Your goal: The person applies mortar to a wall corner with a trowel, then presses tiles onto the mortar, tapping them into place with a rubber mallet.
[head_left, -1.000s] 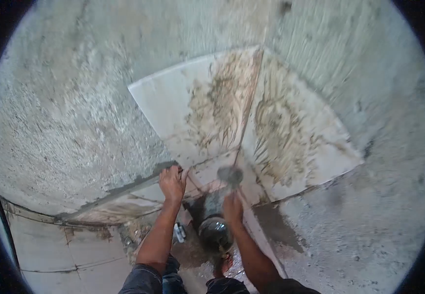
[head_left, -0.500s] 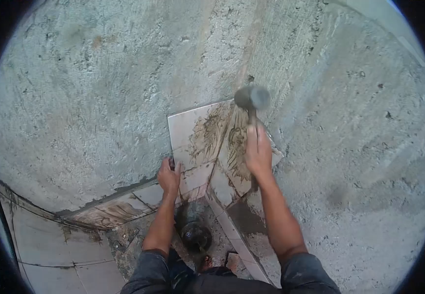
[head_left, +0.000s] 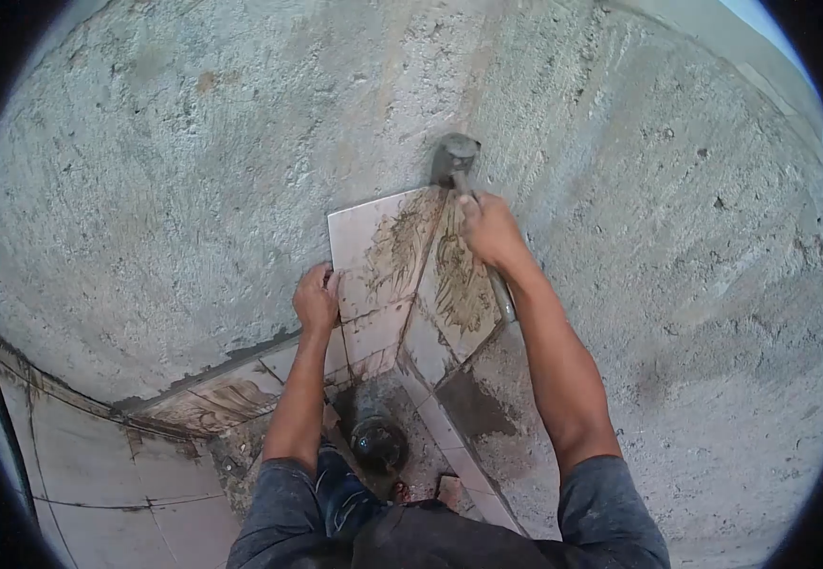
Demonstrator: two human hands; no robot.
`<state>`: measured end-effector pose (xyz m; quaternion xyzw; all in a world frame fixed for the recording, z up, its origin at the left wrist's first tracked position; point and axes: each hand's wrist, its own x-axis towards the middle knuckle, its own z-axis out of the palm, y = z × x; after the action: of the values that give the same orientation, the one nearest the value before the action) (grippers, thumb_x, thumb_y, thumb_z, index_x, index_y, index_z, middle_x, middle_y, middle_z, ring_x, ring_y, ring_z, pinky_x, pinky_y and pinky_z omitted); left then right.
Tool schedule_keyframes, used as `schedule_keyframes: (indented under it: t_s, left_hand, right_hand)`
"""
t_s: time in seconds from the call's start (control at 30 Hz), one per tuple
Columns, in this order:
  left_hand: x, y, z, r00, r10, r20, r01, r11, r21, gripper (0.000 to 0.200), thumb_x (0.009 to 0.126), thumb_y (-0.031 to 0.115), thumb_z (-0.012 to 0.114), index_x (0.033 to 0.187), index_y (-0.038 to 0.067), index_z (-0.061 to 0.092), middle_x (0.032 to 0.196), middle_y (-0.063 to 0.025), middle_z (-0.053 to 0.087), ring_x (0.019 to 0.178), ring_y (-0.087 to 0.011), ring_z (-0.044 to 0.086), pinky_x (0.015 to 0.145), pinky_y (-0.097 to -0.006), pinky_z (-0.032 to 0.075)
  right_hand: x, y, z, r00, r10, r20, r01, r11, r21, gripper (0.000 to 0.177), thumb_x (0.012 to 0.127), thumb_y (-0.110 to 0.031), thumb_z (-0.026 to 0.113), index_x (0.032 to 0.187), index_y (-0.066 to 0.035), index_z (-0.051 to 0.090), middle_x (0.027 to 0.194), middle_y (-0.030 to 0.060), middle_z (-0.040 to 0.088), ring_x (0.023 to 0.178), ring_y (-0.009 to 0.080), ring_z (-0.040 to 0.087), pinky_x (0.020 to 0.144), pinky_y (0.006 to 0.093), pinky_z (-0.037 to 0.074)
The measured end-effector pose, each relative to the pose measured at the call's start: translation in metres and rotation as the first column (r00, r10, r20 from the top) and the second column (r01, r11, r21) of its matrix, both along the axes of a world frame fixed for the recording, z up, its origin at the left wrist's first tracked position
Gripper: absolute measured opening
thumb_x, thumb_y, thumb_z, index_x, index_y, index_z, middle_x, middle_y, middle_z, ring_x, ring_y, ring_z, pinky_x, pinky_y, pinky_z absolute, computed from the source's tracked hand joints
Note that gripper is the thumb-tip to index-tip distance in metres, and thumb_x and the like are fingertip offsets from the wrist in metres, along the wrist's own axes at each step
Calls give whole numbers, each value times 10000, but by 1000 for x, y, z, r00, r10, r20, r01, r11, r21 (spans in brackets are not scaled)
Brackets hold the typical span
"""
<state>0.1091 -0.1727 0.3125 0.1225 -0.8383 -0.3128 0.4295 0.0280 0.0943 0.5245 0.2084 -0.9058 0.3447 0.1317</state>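
Observation:
My right hand point(head_left: 493, 232) is closed round the handle of a dark-headed mallet point(head_left: 453, 159). The mallet's head is at the top of the wall corner, right by the upper tile edge. Below it, a large light tile point(head_left: 355, 242) smeared with brown mortar stands on the left wall. A second smeared tile point(head_left: 464, 284) meets it along the corner on the right wall. At the left tile's outer edge is my left hand point(head_left: 316, 299), fingers curled and thumb against the edge; what lies in the fingers, if anything, I cannot tell.
Rough grey plastered wall point(head_left: 193, 142) surrounds the tiles. A lower tile row point(head_left: 222, 403) runs left, with mortar along its top. A dark round object point(head_left: 379, 444) sits on the floor near my feet. Larger floor tiles point(head_left: 99, 455) lie at lower left.
The mallet and my right hand have moved up and left, to the top of the tile corner. My left hand has shifted slightly up and left along the tile's edge.

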Motion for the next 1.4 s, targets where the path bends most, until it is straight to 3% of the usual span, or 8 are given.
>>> schedule_keyframes:
  t_s: [0.53, 0.7, 0.77, 1.03, 1.07, 1.13, 1.23, 1.4]
  left_hand:
    - [2, 0, -8, 999, 8, 37, -8, 1000, -14, 212, 855, 239, 737, 967, 66, 690, 886, -134, 706, 810, -319, 676, 729, -428, 516]
    - [1, 3, -6, 999, 35, -11, -35, 997, -71, 221, 855, 252, 741, 963, 67, 686, 890, -137, 701, 805, -326, 667, 725, -438, 512]
    - [4, 7, -2, 998, 46, 48, -45, 999, -17, 178, 824, 184, 759, 955, 81, 695, 879, -116, 706, 846, -330, 669, 731, -440, 516]
    - [13, 8, 15, 984, 21, 177, -31, 998, 53, 227, 833, 212, 768, 988, 69, 684, 889, -108, 717, 804, -313, 689, 705, -423, 528]
    - [15, 9, 18, 982, 0, 191, -18, 996, 89, 259, 834, 215, 771, 1028, 73, 675, 888, -101, 719, 792, -302, 694, 699, -416, 530]
    - [17, 14, 32, 989, 25, 145, -35, 997, 63, 294, 833, 214, 772, 1067, 79, 656, 893, -98, 717, 795, -292, 697, 702, -406, 533]
    - [20, 22, 59, 999, 40, 29, -40, 999, 23, 363, 834, 202, 772, 1145, 94, 621, 918, -95, 707, 803, -281, 698, 709, -391, 540]
    - [14, 35, 107, 977, 0, -212, -10, 999, -47, 368, 849, 159, 746, 1191, 99, 623, 993, -119, 682, 834, -291, 694, 734, -385, 548]
  right_hand:
    - [45, 17, -54, 998, -32, 61, 46, 968, -247, 437, 1027, -336, 446, 1224, 38, 555, 1039, 324, 644, 997, 496, 620, 873, 502, 478]
    - [147, 79, -205, 955, -8, 296, 35, 996, -84, 478, 1022, -368, 446, 1357, -31, 501, 1134, 331, 622, 1073, 487, 595, 927, 502, 457]
    - [203, 113, -278, 882, -66, 467, 60, 998, 28, 428, 998, -395, 511, 1095, 17, 579, 954, 318, 632, 900, 491, 617, 817, 525, 476]
    - [451, 302, -522, 717, -104, 689, -262, 876, 405, 446, 988, -405, 489, 1019, 15, 638, 1007, 296, 658, 964, 447, 643, 767, 539, 505]
    - [472, 318, -523, 704, -114, 701, -225, 901, 372, 437, 986, -397, 497, 992, 18, 635, 940, 284, 668, 915, 434, 657, 743, 533, 507]
    - [478, 293, -424, 144, -400, 905, 123, 915, 385, 424, 977, -393, 517, 1002, 8, 651, 837, 277, 670, 804, 436, 672, 714, 531, 514]
    - [532, 357, -546, 501, -301, 812, 3, 938, 346, 440, 967, -407, 526, 972, 8, 673, 741, 260, 662, 696, 426, 672, 691, 515, 523]
    - [476, 292, -425, 191, -425, 885, 229, 896, 381, 470, 966, -417, 526, 947, 22, 692, 738, 247, 675, 717, 415, 691, 708, 500, 530]
